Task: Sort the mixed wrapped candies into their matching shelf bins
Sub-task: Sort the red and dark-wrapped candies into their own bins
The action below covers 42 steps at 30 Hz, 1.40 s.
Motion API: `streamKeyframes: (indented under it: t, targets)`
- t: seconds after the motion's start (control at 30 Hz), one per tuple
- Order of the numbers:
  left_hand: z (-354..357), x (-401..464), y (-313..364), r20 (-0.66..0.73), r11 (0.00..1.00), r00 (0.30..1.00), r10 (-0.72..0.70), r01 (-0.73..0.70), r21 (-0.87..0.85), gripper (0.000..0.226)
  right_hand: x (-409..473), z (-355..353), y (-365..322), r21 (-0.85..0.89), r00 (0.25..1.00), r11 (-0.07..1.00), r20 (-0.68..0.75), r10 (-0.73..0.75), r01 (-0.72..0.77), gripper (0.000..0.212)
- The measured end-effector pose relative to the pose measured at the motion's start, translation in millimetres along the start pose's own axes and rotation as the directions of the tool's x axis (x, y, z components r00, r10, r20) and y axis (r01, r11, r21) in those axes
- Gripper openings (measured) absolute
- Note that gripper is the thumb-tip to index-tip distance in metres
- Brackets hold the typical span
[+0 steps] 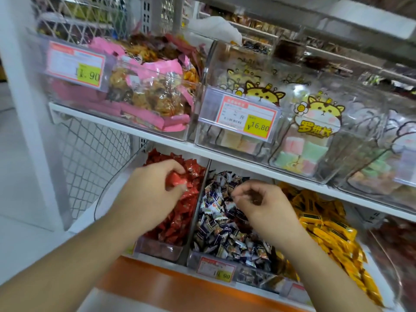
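On the lower shelf stand three clear bins side by side. The left bin (157, 246) holds red wrapped candies (180, 219). The middle bin (225, 264) holds blue-and-white wrapped candies (225, 230). The right one holds yellow wrapped candies (326, 230). My left hand (150, 190) is over the red bin and grips a red wrapped candy (176, 180) in curled fingers. My right hand (263, 203) hovers over the middle bin with fingers curled and thumb meeting fingertips; blur hides whether it pinches a candy.
The upper shelf (126, 124) carries a clear bin of pink-wrapped snacks (144, 95) and bins of pastel marshmallow packs with a cat print (308, 136). Price tags (238, 117) hang on the bin fronts. A wire mesh panel (90, 158) closes the left side. An orange ledge (168, 287) runs below.
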<state>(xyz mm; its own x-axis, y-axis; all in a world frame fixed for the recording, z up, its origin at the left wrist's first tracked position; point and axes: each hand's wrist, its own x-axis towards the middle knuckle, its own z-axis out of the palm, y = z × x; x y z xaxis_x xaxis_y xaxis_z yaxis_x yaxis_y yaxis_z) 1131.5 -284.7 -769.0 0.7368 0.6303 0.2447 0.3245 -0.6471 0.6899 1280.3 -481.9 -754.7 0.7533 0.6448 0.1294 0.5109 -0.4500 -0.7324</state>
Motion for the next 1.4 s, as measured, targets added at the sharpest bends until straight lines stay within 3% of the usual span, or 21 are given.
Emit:
streamKeyframes:
  t: [0.07,0.13,0.27,0.4,0.67,1.1,1.23,1.4]
  targets:
    - [-0.4,4.8,-14.7,0.007,0.979,1.0,0.018,-0.019,0.203,0.043,0.8,-7.2,7.2,-0.046,1.0,0.999,-0.02,0.012,-0.012,0.022]
    - [7.1,5.3,-21.6,0.068,0.95,0.996,0.057,-0.075,0.303,0.054,2.4,-11.3,15.6,-0.107,1.0,0.994,-0.01,0.02,-0.021,0.024]
    - [22.5,-6.3,-5.6,0.266,0.95,0.946,0.184,-0.24,0.198,0.059,5.3,-9.2,28.6,-0.305,0.998,0.952,0.068,0.003,0.018,0.029]
    - [41.1,-14.6,2.3,0.405,0.941,0.891,0.206,-0.294,0.168,0.062,12.6,1.5,32.7,-0.475,0.984,0.877,0.176,0.012,0.074,0.041]
    - [50.5,-14.1,-1.0,0.416,0.928,0.883,0.217,-0.319,0.194,0.061,36.5,16.3,57.5,-0.661,0.937,0.738,0.329,0.122,0.136,0.049]
    - [44.6,-16.7,3.3,0.424,0.938,0.885,0.19,-0.291,0.188,0.061,39.7,21.5,57.3,-0.699,0.966,0.71,0.233,0.114,0.085,0.025]
    - [45.7,-16.0,3.6,0.425,0.938,0.886,0.186,-0.289,0.191,0.058,39.9,16.0,55.5,-0.636,0.976,0.768,0.206,0.07,0.079,0.025]
    - [48.5,-12.4,-1.7,0.373,0.932,0.889,0.264,-0.334,0.137,0.056,35.1,-3.6,51.0,-0.545,0.999,0.838,0.04,-0.021,0.04,0.022]
